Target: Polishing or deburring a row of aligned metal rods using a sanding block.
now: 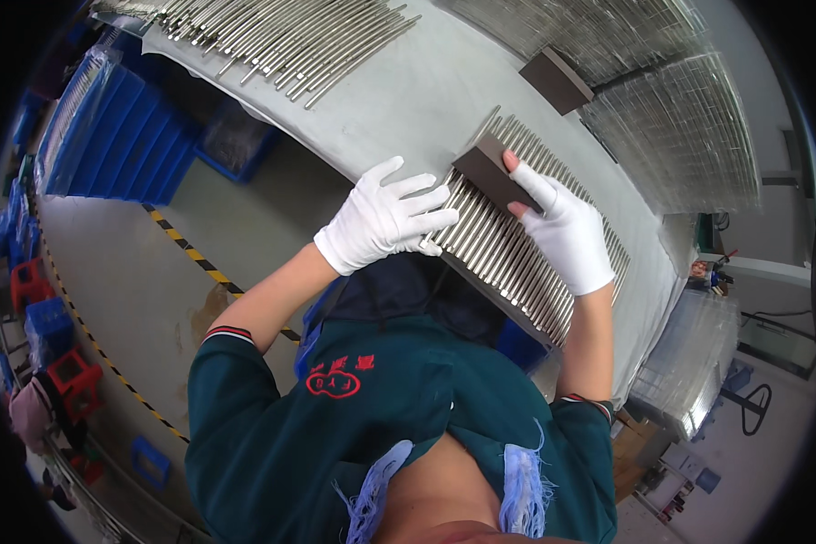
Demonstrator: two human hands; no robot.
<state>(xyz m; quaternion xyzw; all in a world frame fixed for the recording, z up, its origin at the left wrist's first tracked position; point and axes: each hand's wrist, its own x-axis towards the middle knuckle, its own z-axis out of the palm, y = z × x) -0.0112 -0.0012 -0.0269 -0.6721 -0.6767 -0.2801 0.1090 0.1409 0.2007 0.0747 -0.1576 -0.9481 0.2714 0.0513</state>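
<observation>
The right hand [567, 231] hides part of the dark block [490, 168]; rods beneath both gloves unseen

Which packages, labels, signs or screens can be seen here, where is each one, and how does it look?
Clear plastic bags of thin metal rods: upper right of the bench, glossy and see-through.
Red embroidered emblem: on the green jacket, oval outline with small shapes above.
Blue plastic crates: on the floor at upper left, stacked, rectangular.
Yellow-and-black hazard tape: a striped line on the floor, left.
No screens are visible.

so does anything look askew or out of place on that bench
Nothing much. The rods under both hands lie in an even, parallel row; the right hand holds a brown block on them, the left hand presses flat. The far rods fan slightly.
</observation>
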